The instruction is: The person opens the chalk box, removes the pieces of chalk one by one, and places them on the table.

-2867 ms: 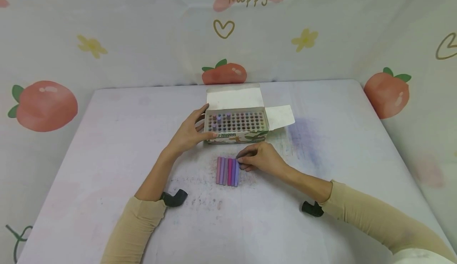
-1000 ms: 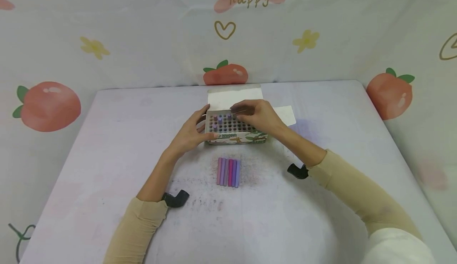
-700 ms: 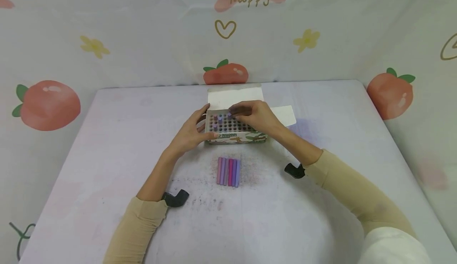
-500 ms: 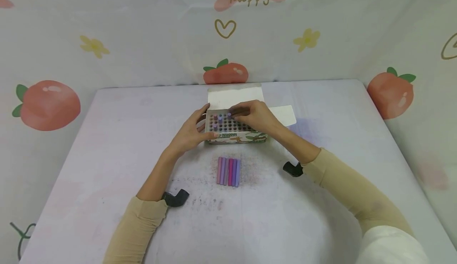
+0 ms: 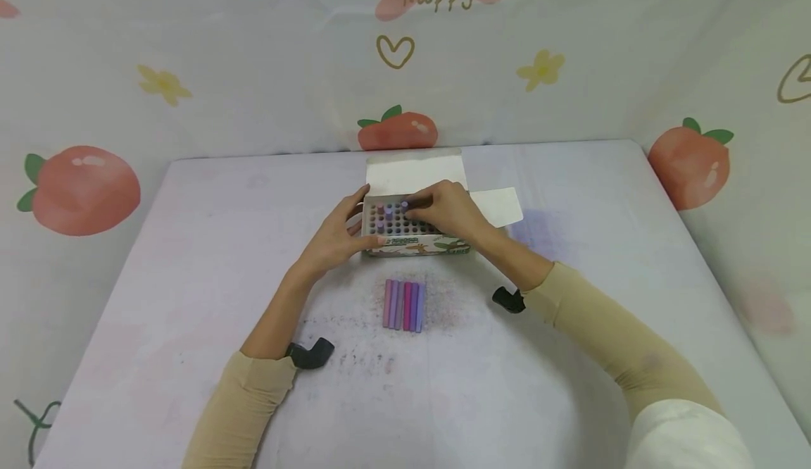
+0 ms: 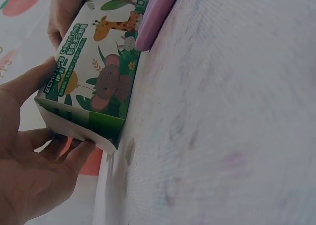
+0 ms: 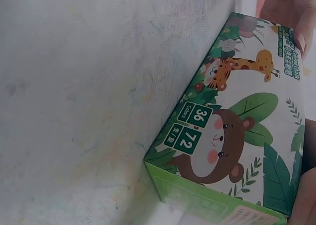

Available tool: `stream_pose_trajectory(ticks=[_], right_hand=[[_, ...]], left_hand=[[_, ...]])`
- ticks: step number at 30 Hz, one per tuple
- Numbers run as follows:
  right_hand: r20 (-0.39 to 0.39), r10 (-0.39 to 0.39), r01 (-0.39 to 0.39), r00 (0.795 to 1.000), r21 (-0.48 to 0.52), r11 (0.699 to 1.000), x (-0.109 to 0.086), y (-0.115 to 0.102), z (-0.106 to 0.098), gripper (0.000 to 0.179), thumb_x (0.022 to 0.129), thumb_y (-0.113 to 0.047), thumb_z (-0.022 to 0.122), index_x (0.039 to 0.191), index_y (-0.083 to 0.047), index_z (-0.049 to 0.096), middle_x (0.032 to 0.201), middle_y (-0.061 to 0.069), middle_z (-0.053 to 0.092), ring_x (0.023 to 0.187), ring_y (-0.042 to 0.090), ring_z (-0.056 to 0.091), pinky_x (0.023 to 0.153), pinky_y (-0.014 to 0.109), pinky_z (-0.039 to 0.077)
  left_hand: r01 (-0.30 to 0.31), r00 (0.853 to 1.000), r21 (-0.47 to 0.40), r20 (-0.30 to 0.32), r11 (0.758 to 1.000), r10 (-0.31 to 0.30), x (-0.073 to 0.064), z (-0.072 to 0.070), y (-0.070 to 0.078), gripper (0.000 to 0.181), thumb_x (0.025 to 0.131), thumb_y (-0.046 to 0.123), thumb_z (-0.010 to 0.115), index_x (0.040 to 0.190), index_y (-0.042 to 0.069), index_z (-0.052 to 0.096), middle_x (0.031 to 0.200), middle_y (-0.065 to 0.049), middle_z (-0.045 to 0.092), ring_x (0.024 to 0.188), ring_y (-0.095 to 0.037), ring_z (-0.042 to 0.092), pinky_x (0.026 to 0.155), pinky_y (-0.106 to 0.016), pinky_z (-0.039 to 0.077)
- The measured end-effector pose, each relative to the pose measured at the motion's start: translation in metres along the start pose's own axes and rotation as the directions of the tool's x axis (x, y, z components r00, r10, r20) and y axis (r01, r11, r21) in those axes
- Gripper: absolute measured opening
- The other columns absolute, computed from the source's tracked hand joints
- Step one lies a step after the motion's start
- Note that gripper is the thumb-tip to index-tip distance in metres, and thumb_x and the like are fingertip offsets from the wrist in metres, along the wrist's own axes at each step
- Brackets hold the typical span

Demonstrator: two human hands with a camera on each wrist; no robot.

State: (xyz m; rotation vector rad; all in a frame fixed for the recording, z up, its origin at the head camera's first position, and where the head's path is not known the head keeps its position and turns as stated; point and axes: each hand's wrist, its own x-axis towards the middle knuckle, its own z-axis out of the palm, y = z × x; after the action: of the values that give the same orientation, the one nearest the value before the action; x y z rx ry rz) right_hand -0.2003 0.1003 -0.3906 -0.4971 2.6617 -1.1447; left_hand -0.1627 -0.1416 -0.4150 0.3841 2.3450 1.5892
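A white and green chalk box (image 5: 418, 245) with animal pictures stands at the back middle of the table, its lid up and a side flap out. My left hand (image 5: 338, 233) grips its left end, thumb on the printed front; the left wrist view shows the fingers at the end panel. Over the box's perforated top, my right hand (image 5: 446, 210) has thumb and forefinger at a lavender chalk stick (image 5: 404, 205) that pokes up from a hole. Several other chalk tops, such as a lavender one (image 5: 388, 213), stick up at the left. The right wrist view misses the right fingertips.
A row of pink, magenta and purple chalk sticks (image 5: 407, 307) lies side by side in front of the box. The white tabletop (image 5: 304, 413) carries chalk dust and a purple smear (image 5: 538, 233) at right. A patterned cloth hangs behind.
My right hand has left the chalk row and moved up over the box, then edged left onto the lavender chalk stick. My left hand has stayed on the box.
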Motion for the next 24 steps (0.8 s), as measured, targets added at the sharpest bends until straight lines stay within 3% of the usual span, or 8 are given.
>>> stream_pose_trajectory(ticks=[6, 13, 21, 24], right_hand=[[-0.053, -0.029, 0.027, 0.998, -0.037, 0.999, 0.000, -0.001, 0.004, 0.025, 0.088, -0.029, 0.078, 0.109, -0.014, 0.079, 0.103, 0.002, 0.075, 0.083, 0.013, 0.066, 0.065, 0.027, 0.049], [-0.090, -0.127, 0.119, 0.988, -0.093, 0.989, -0.003, -0.001, 0.008, 0.021, 0.091, -0.026, 0.075, 0.106, -0.012, 0.078, 0.098, 0.001, 0.076, 0.079, 0.012, 0.066, 0.071, 0.028, 0.055], [-0.131, -0.160, 0.145, 0.978, -0.117, 0.982, -0.006, -0.001, 0.010, 0.019, 0.096, -0.026, 0.069, 0.108, -0.011, 0.070, 0.098, 0.003, 0.075, 0.086, 0.017, 0.070, 0.074, 0.032, 0.057], [-0.143, -0.172, 0.153, 0.975, -0.130, 0.980, -0.007, -0.002, 0.011, 0.019, 0.099, -0.026, 0.064, 0.110, -0.011, 0.066, 0.099, 0.005, 0.075, 0.078, 0.018, 0.070, 0.065, 0.031, 0.055]], left_hand=[[-0.010, 1.000, 0.005, 0.006, 1.000, 0.010, 0.000, 0.000, -0.001, 0.099, 0.086, 0.020, 0.081, 0.160, 0.025, 0.017, 0.160, -0.010, 0.020, 0.148, -0.028, 0.023, 0.119, -0.035, 0.032], [-0.018, 1.000, 0.013, 0.006, 1.000, 0.018, 0.000, -0.001, -0.001, 0.099, 0.085, 0.019, 0.081, 0.160, 0.023, 0.016, 0.161, -0.011, 0.019, 0.148, -0.028, 0.022, 0.119, -0.036, 0.032], [-0.027, 1.000, 0.001, 0.004, 1.000, 0.027, 0.000, -0.001, -0.001, 0.098, 0.085, 0.019, 0.081, 0.160, 0.023, 0.017, 0.161, -0.009, 0.020, 0.148, -0.027, 0.023, 0.119, -0.036, 0.032], [-0.028, 1.000, 0.005, 0.004, 1.000, 0.028, 0.000, -0.001, -0.002, 0.099, 0.086, 0.019, 0.081, 0.160, 0.023, 0.017, 0.161, -0.009, 0.020, 0.148, -0.028, 0.023, 0.119, -0.036, 0.032]])
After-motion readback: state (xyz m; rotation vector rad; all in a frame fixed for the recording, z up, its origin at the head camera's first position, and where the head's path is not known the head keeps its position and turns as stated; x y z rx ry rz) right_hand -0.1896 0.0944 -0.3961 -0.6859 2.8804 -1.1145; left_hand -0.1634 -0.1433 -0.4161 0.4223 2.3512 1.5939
